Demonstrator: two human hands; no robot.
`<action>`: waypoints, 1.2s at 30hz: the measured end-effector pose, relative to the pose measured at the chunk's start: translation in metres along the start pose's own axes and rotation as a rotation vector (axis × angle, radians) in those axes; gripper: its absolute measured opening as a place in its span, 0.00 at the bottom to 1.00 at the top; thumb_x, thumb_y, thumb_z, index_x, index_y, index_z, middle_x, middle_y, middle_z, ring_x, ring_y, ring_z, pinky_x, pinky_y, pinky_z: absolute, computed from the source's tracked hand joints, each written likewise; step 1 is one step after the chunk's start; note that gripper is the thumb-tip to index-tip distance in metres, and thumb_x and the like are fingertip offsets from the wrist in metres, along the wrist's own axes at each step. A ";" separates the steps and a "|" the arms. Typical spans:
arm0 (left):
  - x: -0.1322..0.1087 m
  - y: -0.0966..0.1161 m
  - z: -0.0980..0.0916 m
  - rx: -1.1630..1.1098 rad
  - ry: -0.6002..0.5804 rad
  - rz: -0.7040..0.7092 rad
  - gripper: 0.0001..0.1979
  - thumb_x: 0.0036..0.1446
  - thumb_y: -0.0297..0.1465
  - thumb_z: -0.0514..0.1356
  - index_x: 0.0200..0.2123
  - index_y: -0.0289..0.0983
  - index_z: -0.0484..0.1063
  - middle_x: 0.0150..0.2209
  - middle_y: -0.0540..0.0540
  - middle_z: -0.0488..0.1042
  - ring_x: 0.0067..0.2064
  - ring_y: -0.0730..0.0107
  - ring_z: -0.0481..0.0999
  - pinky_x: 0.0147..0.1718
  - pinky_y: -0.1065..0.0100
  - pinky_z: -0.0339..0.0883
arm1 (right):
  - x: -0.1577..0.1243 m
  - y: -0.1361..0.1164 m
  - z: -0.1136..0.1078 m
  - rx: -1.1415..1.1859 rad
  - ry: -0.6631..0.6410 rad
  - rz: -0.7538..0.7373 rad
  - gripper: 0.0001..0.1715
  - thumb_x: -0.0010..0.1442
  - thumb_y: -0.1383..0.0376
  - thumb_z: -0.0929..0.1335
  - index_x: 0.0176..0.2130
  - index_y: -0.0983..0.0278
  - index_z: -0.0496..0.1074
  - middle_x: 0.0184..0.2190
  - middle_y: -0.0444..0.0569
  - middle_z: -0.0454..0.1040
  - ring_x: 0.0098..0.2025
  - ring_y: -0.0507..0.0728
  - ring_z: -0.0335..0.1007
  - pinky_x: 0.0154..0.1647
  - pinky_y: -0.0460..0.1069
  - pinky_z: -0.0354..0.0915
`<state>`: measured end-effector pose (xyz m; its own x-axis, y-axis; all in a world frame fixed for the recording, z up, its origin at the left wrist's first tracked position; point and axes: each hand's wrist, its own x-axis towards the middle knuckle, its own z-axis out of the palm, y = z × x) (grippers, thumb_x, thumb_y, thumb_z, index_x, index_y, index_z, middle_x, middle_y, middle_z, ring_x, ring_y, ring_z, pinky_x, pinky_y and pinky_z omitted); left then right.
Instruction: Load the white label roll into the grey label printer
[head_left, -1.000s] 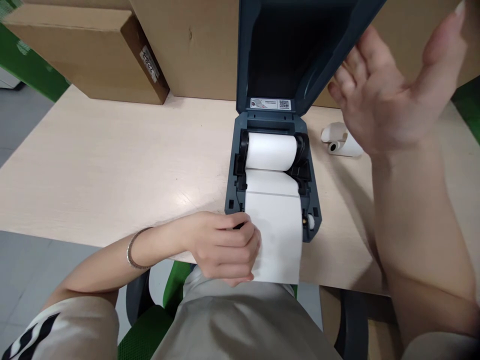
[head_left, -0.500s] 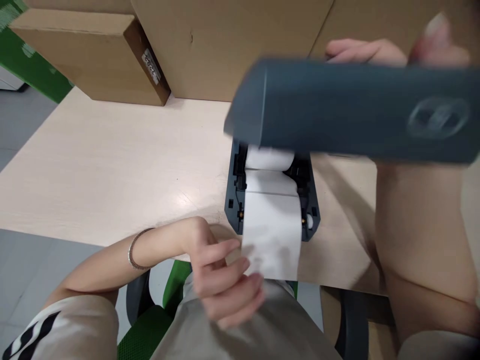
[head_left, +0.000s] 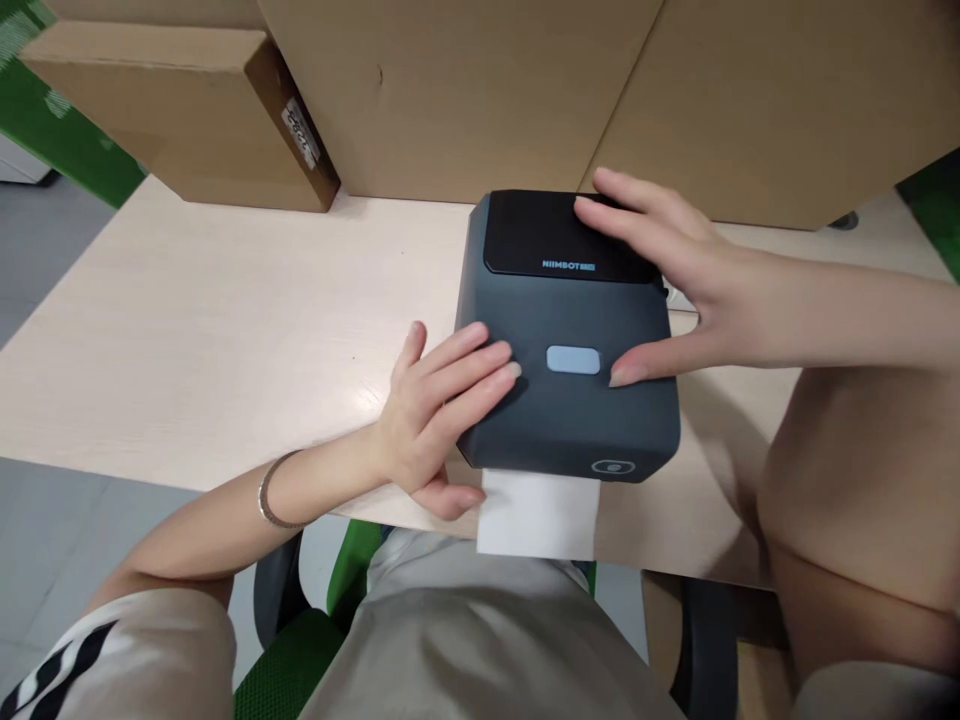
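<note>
A dark grey label printer [head_left: 570, 400] stands near the front edge of the pale wooden table [head_left: 187, 340] with its lid down. A strip of white label paper [head_left: 538, 515] hangs out of its front slot over the table edge. My left hand [head_left: 435, 410] lies on the printer's left side, fingers stretched flat on the lid and the thumb beside the paper. My right hand [head_left: 667, 275] rests flat on the lid's right part, fingers spread across the glossy black panel and the thumb next to the small grey button [head_left: 574, 359]. Neither hand holds anything.
Large cardboard boxes [head_left: 465, 90] stand along the back of the table, with a smaller box [head_left: 180, 110] at the back left. A green chair [head_left: 300, 650] shows below the table edge, between my arms.
The printer lid, open one second ago, has swung down and shut under my right hand. My left hand let go of the paper strip and moved up onto the lid.
</note>
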<state>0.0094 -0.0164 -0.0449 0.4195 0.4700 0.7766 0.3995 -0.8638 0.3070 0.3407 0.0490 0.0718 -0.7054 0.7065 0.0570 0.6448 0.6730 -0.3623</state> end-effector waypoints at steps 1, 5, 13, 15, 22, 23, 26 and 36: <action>0.008 0.000 -0.002 -0.018 0.058 0.134 0.40 0.66 0.65 0.45 0.70 0.51 0.68 0.60 0.47 0.81 0.67 0.51 0.77 0.76 0.45 0.63 | 0.000 -0.001 0.003 -0.013 0.027 -0.022 0.72 0.56 0.18 0.61 0.82 0.44 0.36 0.83 0.49 0.32 0.84 0.77 0.30 0.80 0.76 0.49; 0.029 0.003 -0.008 0.037 0.158 0.359 0.29 0.71 0.50 0.48 0.62 0.43 0.77 0.54 0.43 0.83 0.63 0.55 0.80 0.66 0.52 0.78 | -0.001 -0.008 0.005 -0.043 0.075 -0.071 0.69 0.58 0.20 0.61 0.82 0.47 0.40 0.82 0.53 0.36 0.84 0.77 0.33 0.81 0.77 0.44; 0.030 0.002 -0.008 0.071 0.166 0.383 0.24 0.67 0.47 0.54 0.59 0.47 0.78 0.52 0.46 0.83 0.58 0.55 0.83 0.57 0.50 0.84 | -0.003 -0.015 -0.001 -0.068 0.016 -0.069 0.68 0.63 0.31 0.70 0.83 0.51 0.38 0.83 0.56 0.33 0.85 0.74 0.30 0.83 0.74 0.42; 0.028 0.000 -0.008 0.032 0.110 0.323 0.26 0.66 0.51 0.55 0.63 0.51 0.74 0.51 0.48 0.84 0.56 0.53 0.84 0.57 0.47 0.84 | -0.008 -0.017 -0.001 -0.053 0.051 -0.070 0.66 0.63 0.32 0.71 0.83 0.50 0.42 0.83 0.54 0.35 0.85 0.74 0.32 0.83 0.73 0.45; 0.031 -0.004 -0.007 -0.056 0.023 0.306 0.36 0.62 0.55 0.59 0.69 0.48 0.66 0.59 0.44 0.79 0.63 0.52 0.81 0.64 0.46 0.78 | -0.030 -0.058 -0.004 -0.113 0.005 -0.085 0.69 0.58 0.34 0.76 0.82 0.53 0.47 0.83 0.55 0.40 0.84 0.75 0.37 0.81 0.77 0.50; 0.032 -0.006 -0.008 -0.050 -0.008 0.303 0.37 0.62 0.55 0.59 0.70 0.48 0.65 0.60 0.44 0.78 0.64 0.51 0.80 0.66 0.45 0.76 | -0.031 -0.065 -0.001 -0.145 0.004 -0.106 0.71 0.57 0.34 0.77 0.81 0.55 0.47 0.83 0.56 0.41 0.84 0.75 0.39 0.82 0.76 0.50; 0.033 -0.010 -0.010 -0.035 -0.029 0.296 0.38 0.62 0.60 0.58 0.70 0.53 0.62 0.61 0.46 0.77 0.64 0.51 0.80 0.68 0.42 0.72 | -0.032 -0.082 0.010 -0.236 0.006 -0.138 0.71 0.53 0.41 0.80 0.80 0.56 0.49 0.82 0.56 0.44 0.83 0.75 0.43 0.83 0.74 0.50; 0.036 -0.009 -0.010 -0.003 0.086 0.428 0.36 0.63 0.54 0.61 0.68 0.42 0.69 0.61 0.44 0.79 0.67 0.58 0.77 0.75 0.55 0.65 | -0.037 -0.106 0.023 -0.356 0.126 -0.150 0.51 0.59 0.59 0.71 0.76 0.60 0.56 0.77 0.56 0.59 0.77 0.68 0.60 0.83 0.67 0.51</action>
<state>0.0126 0.0069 -0.0138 0.4776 0.0524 0.8770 0.2020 -0.9780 -0.0515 0.2915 -0.0539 0.0867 -0.7722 0.6009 0.2066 0.6146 0.7888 0.0028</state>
